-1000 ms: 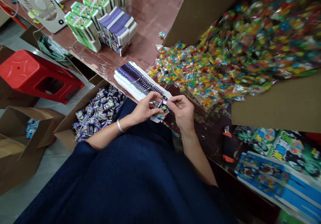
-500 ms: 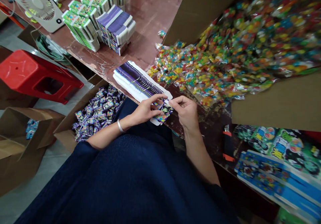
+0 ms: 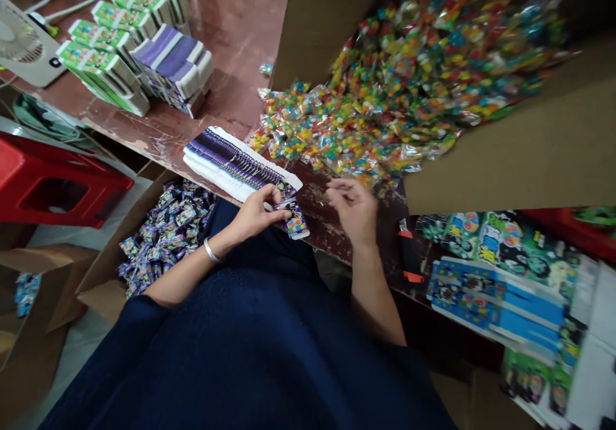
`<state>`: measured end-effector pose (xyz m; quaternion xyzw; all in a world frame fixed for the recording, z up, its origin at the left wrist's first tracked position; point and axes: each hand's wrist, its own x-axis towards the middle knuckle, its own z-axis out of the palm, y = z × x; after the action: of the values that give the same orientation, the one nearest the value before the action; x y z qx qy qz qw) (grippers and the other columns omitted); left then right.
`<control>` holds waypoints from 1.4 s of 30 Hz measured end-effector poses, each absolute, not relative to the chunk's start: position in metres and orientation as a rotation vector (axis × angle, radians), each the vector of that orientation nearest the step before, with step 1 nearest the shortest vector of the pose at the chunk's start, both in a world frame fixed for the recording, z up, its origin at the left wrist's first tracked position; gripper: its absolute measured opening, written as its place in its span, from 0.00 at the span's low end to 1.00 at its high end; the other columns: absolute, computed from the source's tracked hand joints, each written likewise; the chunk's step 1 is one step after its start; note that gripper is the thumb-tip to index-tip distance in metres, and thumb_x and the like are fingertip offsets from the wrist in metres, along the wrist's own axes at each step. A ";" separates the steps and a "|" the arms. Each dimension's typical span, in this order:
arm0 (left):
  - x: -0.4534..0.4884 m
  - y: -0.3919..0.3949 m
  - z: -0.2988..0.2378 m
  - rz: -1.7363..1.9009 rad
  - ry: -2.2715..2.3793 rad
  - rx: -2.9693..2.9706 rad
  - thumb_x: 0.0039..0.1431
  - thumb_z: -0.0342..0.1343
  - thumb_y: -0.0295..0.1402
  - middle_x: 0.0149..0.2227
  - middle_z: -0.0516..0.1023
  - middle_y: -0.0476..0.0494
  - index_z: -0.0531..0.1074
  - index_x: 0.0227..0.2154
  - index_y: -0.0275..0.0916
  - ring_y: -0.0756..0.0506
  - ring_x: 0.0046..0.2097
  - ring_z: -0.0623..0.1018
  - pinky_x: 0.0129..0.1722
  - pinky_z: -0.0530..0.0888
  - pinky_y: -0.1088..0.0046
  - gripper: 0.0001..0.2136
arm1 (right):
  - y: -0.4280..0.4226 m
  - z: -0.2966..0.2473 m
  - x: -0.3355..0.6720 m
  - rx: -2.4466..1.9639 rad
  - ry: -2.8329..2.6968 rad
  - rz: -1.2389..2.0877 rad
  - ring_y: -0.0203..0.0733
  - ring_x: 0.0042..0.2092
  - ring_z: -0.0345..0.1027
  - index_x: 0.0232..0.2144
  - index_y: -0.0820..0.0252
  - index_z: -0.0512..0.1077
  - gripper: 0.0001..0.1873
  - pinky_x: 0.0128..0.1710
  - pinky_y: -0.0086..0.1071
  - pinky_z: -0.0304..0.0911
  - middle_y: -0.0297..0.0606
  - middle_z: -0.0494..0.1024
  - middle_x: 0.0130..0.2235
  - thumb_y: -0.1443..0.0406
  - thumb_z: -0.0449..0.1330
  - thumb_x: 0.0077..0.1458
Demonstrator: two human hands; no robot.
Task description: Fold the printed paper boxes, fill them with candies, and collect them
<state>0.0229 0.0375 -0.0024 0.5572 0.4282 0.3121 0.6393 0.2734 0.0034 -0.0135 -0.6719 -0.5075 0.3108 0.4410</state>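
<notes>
My left hand (image 3: 256,210) is closed around a small purple printed carton (image 3: 294,222), held over the table's near edge. Just behind it lies a fanned stack of flat purple cartons (image 3: 230,160). My right hand (image 3: 353,209) has let go and hovers to the right with curled fingers, close to the spilled pile of clear candy packets (image 3: 337,141). Whether anything is in its fingers I cannot make out. The packets pour out of a large tipped cardboard box (image 3: 510,154).
Bundles of green and purple flat cartons (image 3: 139,64) and a small white fan (image 3: 24,48) stand at the back left. Below the table edge sit a cardboard box of filled purple boxes (image 3: 163,231) and a red stool (image 3: 58,183). Blue printed sheets (image 3: 495,295) lie at right.
My right hand has left the small carton and moved right toward the candy packets. My left hand still holds the carton. The view has shifted to the right.
</notes>
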 end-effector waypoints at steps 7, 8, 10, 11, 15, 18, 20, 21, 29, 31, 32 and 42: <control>0.026 0.034 0.002 0.617 0.923 0.903 0.50 0.69 0.35 0.46 0.73 0.44 0.62 0.57 0.45 0.48 0.33 0.80 0.33 0.80 0.66 0.32 | 0.013 -0.050 0.358 -2.191 -1.587 -0.005 0.58 0.51 0.72 0.46 0.56 0.77 0.17 0.53 0.50 0.68 0.50 0.81 0.48 0.57 0.66 0.55; 0.026 0.034 0.002 0.611 0.901 0.888 0.50 0.68 0.35 0.47 0.73 0.43 0.62 0.58 0.46 0.47 0.35 0.81 0.36 0.81 0.64 0.33 | 0.013 -0.053 0.360 -2.177 -1.607 0.001 0.57 0.50 0.72 0.45 0.56 0.78 0.15 0.52 0.49 0.68 0.49 0.81 0.47 0.58 0.65 0.56; 0.026 0.034 0.001 0.603 0.868 0.933 0.51 0.67 0.34 0.47 0.74 0.43 0.66 0.57 0.43 0.46 0.39 0.80 0.41 0.81 0.64 0.29 | 0.012 -0.058 0.360 -2.140 -1.586 0.017 0.54 0.45 0.74 0.41 0.56 0.79 0.11 0.49 0.46 0.70 0.49 0.82 0.44 0.59 0.62 0.59; 0.026 0.034 -0.001 0.600 0.861 0.980 0.51 0.66 0.34 0.47 0.75 0.42 0.69 0.54 0.41 0.46 0.41 0.79 0.42 0.79 0.66 0.26 | 0.011 -0.059 0.359 -2.120 -1.567 0.025 0.52 0.42 0.75 0.39 0.57 0.79 0.11 0.47 0.45 0.71 0.48 0.82 0.44 0.58 0.60 0.61; 0.024 0.037 -0.012 0.584 0.889 1.126 0.52 0.65 0.34 0.40 0.75 0.45 0.71 0.41 0.36 0.49 0.39 0.75 0.42 0.75 0.71 0.15 | 0.004 -0.052 0.352 -2.012 -1.506 0.075 0.47 0.37 0.77 0.37 0.57 0.80 0.13 0.43 0.41 0.74 0.46 0.84 0.41 0.56 0.60 0.63; 0.023 0.037 -0.018 0.586 0.917 1.242 0.53 0.65 0.32 0.40 0.75 0.46 0.71 0.45 0.36 0.50 0.37 0.74 0.39 0.74 0.72 0.17 | -0.001 -0.033 0.338 -1.852 -1.394 0.209 0.43 0.33 0.77 0.43 0.56 0.81 0.16 0.38 0.38 0.74 0.42 0.85 0.41 0.54 0.59 0.65; 0.023 0.037 -0.019 0.590 0.937 1.395 0.54 0.63 0.29 0.42 0.77 0.43 0.72 0.51 0.36 0.48 0.39 0.75 0.41 0.76 0.69 0.20 | -0.003 -0.010 0.325 -1.737 -1.372 0.311 0.41 0.30 0.77 0.46 0.54 0.82 0.16 0.35 0.37 0.74 0.39 0.85 0.40 0.54 0.61 0.65; 0.024 0.037 -0.019 0.596 0.949 1.481 0.55 0.62 0.28 0.44 0.79 0.42 0.73 0.53 0.36 0.46 0.41 0.77 0.44 0.77 0.66 0.21 | -0.003 0.002 0.317 -1.685 -1.421 0.350 0.41 0.32 0.77 0.45 0.52 0.83 0.14 0.36 0.38 0.74 0.38 0.85 0.41 0.54 0.62 0.65; 0.024 0.032 -0.012 0.537 0.937 1.778 0.60 0.60 0.25 0.48 0.82 0.39 0.77 0.52 0.39 0.41 0.48 0.80 0.53 0.76 0.56 0.17 | 0.015 0.055 0.275 -1.482 -2.000 0.573 0.45 0.38 0.77 0.37 0.47 0.84 0.07 0.43 0.40 0.73 0.37 0.83 0.36 0.59 0.65 0.63; 0.025 0.030 -0.011 0.535 0.926 1.754 0.60 0.61 0.25 0.48 0.82 0.40 0.77 0.52 0.39 0.41 0.48 0.80 0.54 0.76 0.56 0.16 | 0.019 0.050 0.266 -1.429 -2.062 0.631 0.45 0.39 0.77 0.39 0.48 0.84 0.07 0.43 0.40 0.73 0.37 0.83 0.37 0.60 0.65 0.63; 0.025 0.030 -0.011 0.537 0.926 1.738 0.60 0.61 0.25 0.48 0.82 0.41 0.77 0.51 0.39 0.41 0.48 0.80 0.55 0.76 0.56 0.16 | 0.021 0.047 0.261 -1.406 -2.074 0.662 0.45 0.40 0.78 0.42 0.48 0.83 0.08 0.43 0.39 0.74 0.37 0.83 0.39 0.60 0.64 0.64; 0.028 0.024 -0.002 0.807 0.863 1.273 0.58 0.66 0.30 0.49 0.73 0.44 0.64 0.65 0.48 0.54 0.31 0.72 0.34 0.76 0.75 0.33 | 0.000 0.042 0.245 -1.476 -1.595 0.472 0.52 0.52 0.79 0.42 0.48 0.81 0.07 0.55 0.48 0.75 0.40 0.85 0.49 0.59 0.64 0.64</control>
<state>0.0281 0.0240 -0.0020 0.5594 0.3795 0.3547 0.6459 0.2446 -0.0003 0.0424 -0.5951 -0.6430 0.1902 0.4430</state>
